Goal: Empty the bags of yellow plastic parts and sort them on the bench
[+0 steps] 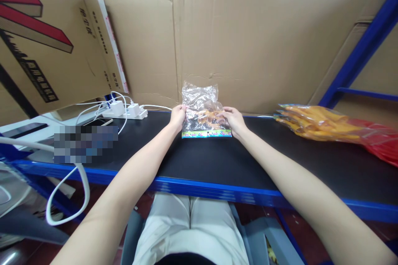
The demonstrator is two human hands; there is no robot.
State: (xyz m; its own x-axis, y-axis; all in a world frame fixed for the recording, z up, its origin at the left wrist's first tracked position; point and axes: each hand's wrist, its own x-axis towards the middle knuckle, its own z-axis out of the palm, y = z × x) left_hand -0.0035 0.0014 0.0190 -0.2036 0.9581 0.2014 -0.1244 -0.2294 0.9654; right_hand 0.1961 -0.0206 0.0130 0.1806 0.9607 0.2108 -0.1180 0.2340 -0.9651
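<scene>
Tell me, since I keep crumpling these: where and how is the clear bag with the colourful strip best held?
Probably by its two side edges, near the stiffer colourful strip, coming in from left and right. The clear bag lies flat on the black shelf, its crinkled top loose; the left hand and right hand already pinch it there.

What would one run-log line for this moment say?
left hand: grips clear bag left edge | right hand: grips right edge | bag on black table
</scene>
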